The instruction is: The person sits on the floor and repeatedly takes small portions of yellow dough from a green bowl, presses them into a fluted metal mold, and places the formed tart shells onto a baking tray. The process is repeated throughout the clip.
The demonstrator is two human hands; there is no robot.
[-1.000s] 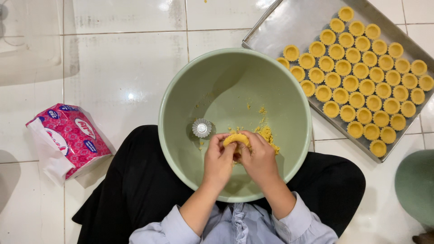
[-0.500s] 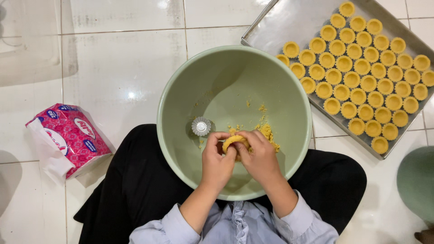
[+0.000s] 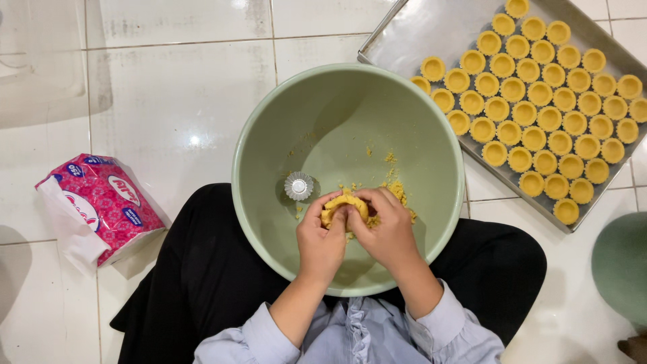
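A pale green bowl (image 3: 283,135) sits in the lap of a person seated on a white tiled floor (image 3: 175,101), its rim reaching from the knees to the edge of a metal tray (image 3: 431,30) at 2 o'clock. The bowl's far half is bare and open; the tray's near corner touches or almost touches the rim. Both hands work over the bowl's near side. The left hand (image 3: 320,239) and right hand (image 3: 387,232) meet at a small lump of yellow dough (image 3: 344,204), fingers of both curled and clamped on it, thumbs pressing in from below. The dough is rounded, rough at its edge and bright yellow. Loose crumbs (image 3: 397,191) lie just beside the right hand at 1 o'clock. A small fluted metal mould (image 3: 298,185) stands on the bowl's floor at 11 o'clock of the left hand, near but apart. The tray carries rows of yellow pastry shells (image 3: 539,87). A pink tissue pack (image 3: 101,202) lies on the floor at 9 o'clock, well apart from the bowl. A second green bowl (image 3: 623,266) shows at the frame's right edge.
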